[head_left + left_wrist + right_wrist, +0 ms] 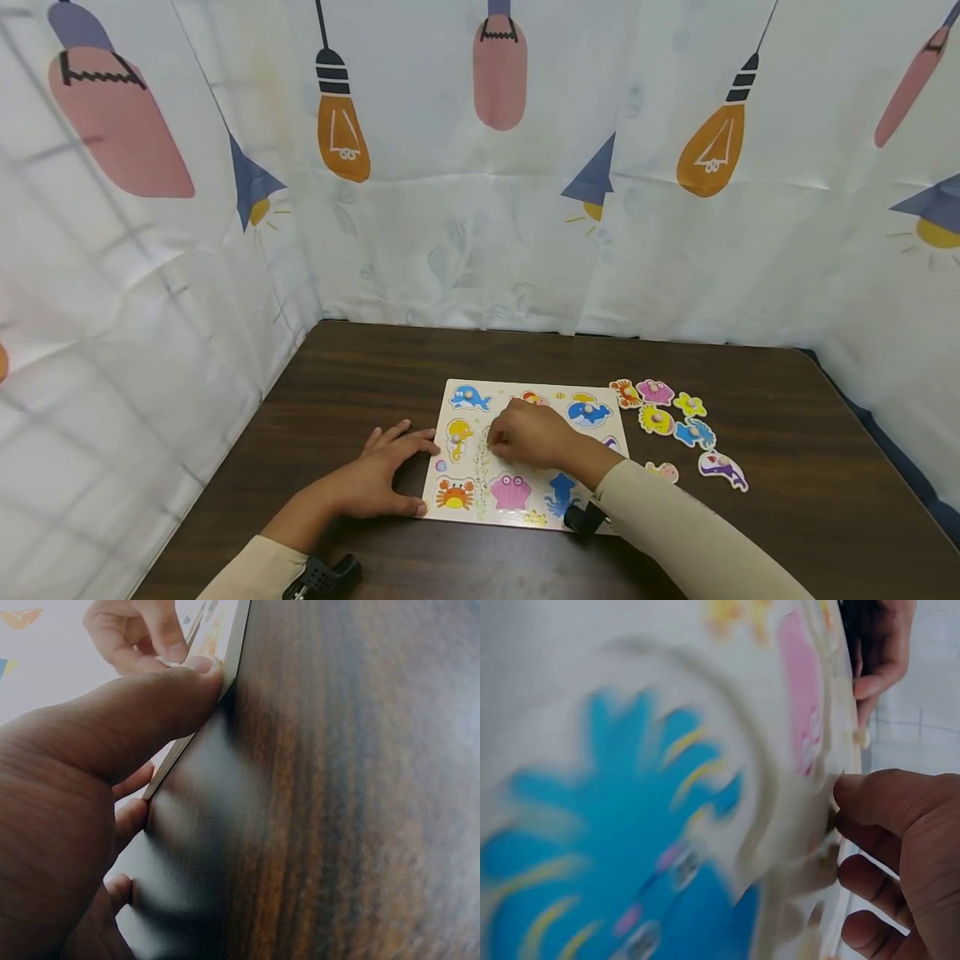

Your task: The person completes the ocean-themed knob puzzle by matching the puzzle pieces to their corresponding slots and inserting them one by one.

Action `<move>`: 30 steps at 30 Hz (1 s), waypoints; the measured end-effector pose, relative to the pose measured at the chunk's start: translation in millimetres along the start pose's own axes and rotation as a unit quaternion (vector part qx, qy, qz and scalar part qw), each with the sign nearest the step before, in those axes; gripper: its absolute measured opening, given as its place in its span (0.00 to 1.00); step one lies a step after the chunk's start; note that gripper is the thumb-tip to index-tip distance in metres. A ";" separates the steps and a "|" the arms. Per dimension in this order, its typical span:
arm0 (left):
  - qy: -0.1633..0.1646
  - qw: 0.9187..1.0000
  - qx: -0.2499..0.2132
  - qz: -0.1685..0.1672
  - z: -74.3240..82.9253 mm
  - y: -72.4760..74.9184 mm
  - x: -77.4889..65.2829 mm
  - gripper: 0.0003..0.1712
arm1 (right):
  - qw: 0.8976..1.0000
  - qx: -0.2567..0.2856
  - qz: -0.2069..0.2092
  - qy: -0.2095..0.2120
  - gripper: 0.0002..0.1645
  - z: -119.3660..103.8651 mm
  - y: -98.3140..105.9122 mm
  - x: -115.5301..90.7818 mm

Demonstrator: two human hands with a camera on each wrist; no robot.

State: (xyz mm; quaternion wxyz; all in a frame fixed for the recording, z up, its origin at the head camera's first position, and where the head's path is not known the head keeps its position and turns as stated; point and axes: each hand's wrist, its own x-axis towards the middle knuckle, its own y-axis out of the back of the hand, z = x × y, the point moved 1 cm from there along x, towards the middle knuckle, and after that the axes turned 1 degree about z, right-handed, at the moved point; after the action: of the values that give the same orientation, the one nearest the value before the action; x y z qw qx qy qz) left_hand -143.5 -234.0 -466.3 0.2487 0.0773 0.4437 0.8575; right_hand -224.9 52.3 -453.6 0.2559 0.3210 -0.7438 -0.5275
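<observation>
Pinches with the right hand (528,435) over the middle of the puzzle board (504,393), with thumb and fingertips together, seemingly clamped on the thin edge of a pale piece (168,661); cannot tell its picture from any view. Steadies the puzzle board with the left hand (382,473), with fingers apart at the left edge and thumb against the near left corner, gripping nothing.

Looks only partly done. Judging by small knobs, seems to have three pieces seated: one light blue whale (470,397), one yellow seahorse (458,440) and one dark blue whale (588,413). Appears to lack pieces in three near-row spaces, without visible knobs: one crab space (454,494), one shell space (511,492) and one lobster space (560,495). Cannot count the spaces under the right hand and right sleeve (697,535).

Leaves at least seven loose pieces to place, off to the right on the brown desk (420,567): one orange crab (626,393), one pink shell (656,392), one yellow star (690,405), one yellow fish (656,420), one blue lobster (694,433), one purple dolphin (722,469) and, beside the right sleeve, one pale pink piece (663,472), partly covered.

Ends farther out at a white curtain (420,250) printed with lamps.
</observation>
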 end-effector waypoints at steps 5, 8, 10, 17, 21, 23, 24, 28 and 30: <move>-0.007 1.000 -0.003 0.008 -0.7 0.5 -1.4 0.42 | 1.000 0.002 0.007 0.000 0.04 9.0 4.8 -13.0; -0.012 1.000 -0.004 0.009 -0.4 0.7 -1.6 0.42 | 1.000 0.009 0.007 -0.011 0.04 14.0 9.6 -21.6; -0.012 1.000 -0.004 0.008 0.0 0.7 -1.2 0.42 | 1.000 0.014 0.007 -0.019 0.05 18.2 12.1 -28.3; -0.009 1.000 -0.003 0.006 2.4 1.6 0.5 0.42 | 0.998 0.004 0.018 -0.056 0.04 37.5 19.6 -53.2; -0.007 1.000 -0.002 0.006 2.1 1.6 1.2 0.42 | 0.997 0.004 0.028 -0.073 0.03 46.5 23.6 -63.8; -0.006 1.000 0.001 0.006 1.3 1.3 1.5 0.42 | 0.996 0.008 0.031 -0.083 0.03 49.8 26.2 -68.6; -0.005 1.000 0.002 0.005 0.7 0.9 1.7 0.42 | 0.995 0.011 0.031 -0.090 0.04 51.3 27.7 -71.3; -0.003 1.000 0.007 0.004 -1.2 0.0 2.2 0.43 | 0.993 0.015 0.029 -0.115 0.05 59.4 32.7 -82.3; -0.002 1.000 0.006 0.003 -1.5 -0.1 2.3 0.43 | 0.992 0.014 0.032 -0.122 0.05 63.7 34.4 -89.0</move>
State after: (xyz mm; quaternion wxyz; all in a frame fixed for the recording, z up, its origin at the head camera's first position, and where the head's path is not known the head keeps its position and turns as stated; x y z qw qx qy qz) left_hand -146.0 -233.9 -467.5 0.2466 0.0820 0.4483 0.8553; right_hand -218.9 166.4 -444.5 0.1758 0.2336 -0.7866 -0.5439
